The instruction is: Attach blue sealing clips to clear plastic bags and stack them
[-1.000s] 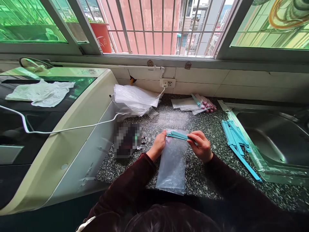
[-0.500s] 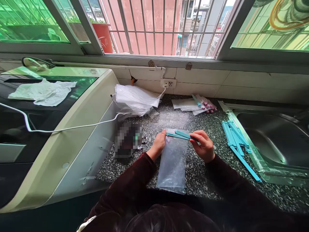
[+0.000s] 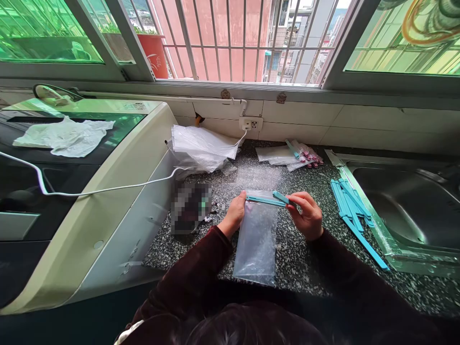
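Note:
A clear plastic bag (image 3: 256, 249) lies flat on the speckled counter before me. Across its upper end runs the long teal strip of a bag sealing clip (image 3: 265, 201). My left hand (image 3: 234, 214) is closed at the bag's upper left edge, pinching it together with the strip's left end. At the strip's right end, my right hand (image 3: 305, 214) is closed on the clip with thumb and fingers. A shorter-looking teal piece (image 3: 281, 196) sticks out of these fingers, angled apart from the strip; whether the two are joined is hidden.
Several teal clips (image 3: 350, 206) lie in a pile beside the metal sink (image 3: 406, 211). Filled-looking bags with pink ends (image 3: 309, 155) and a stack of clear bags (image 3: 203, 146) lie at the back. A blurred-out dark object (image 3: 190, 209) is left of my hands, by a white appliance (image 3: 143, 191).
The shorter teal piece has shifted right with my right hand and now stands at a wider angle from the strip. My left hand and the bag have barely moved.

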Tool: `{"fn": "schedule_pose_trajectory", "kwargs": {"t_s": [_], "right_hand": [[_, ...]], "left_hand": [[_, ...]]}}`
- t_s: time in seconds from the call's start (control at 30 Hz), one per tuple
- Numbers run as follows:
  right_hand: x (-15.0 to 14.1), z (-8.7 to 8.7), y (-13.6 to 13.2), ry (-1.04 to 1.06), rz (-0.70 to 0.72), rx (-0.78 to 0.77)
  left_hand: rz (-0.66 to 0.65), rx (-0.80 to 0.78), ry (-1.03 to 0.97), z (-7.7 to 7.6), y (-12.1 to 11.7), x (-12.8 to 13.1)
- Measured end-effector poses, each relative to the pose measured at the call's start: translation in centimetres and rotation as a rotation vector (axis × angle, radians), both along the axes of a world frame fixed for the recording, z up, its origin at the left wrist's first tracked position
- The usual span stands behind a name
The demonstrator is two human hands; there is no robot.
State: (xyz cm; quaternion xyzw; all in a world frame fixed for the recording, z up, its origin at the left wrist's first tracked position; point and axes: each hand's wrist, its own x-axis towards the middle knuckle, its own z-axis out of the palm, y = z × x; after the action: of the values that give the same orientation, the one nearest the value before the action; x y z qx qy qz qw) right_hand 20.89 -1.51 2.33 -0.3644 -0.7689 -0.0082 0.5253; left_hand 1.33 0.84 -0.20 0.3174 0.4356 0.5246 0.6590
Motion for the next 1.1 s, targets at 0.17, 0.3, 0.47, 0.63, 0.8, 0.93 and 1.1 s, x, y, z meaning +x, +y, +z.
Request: {"fn": "schedule_pose_trajectory", "kwargs": {"t_s": [0.17, 0.3, 0.47, 0.63, 0.8, 0.93, 1.1], "right_hand": [[0.2, 0.1, 0.0, 0.001, -0.01, 0.02], [0.2, 0.1, 0.1, 0.015, -0.006, 0.052], [0.4, 0.3, 0.1, 0.021, -0.044, 0.059], [0.5, 0.3, 0.1, 0.047, -0.037, 0.082], [0.9, -0.2, 0.3, 0.068, -0.065, 0.055], [1.2, -0.5, 0.4, 0.112, -0.034, 0.033], [1.3, -0.5, 0.3, 0.16, -0.045, -0.001]], "left_hand": [[-0.009, -0.019, -0.018, 0.0, -0.1, 0.0], [-0.009, -0.021, -0.033, 0.1, -0.1, -0.1], [0.014, -0.013, -0.007, 0.3, 0.0, -0.2], [0.026, -0.024, -0.002, 0.3, 0.1, -0.3], [0.05, -0.032, -0.011, 0.6, 0.1, -0.4], [0.062, -0.05, -0.025, 0.8, 0.1, -0.4], [0.073, -0.048, -0.043, 0.9, 0.2, -0.4]]}}
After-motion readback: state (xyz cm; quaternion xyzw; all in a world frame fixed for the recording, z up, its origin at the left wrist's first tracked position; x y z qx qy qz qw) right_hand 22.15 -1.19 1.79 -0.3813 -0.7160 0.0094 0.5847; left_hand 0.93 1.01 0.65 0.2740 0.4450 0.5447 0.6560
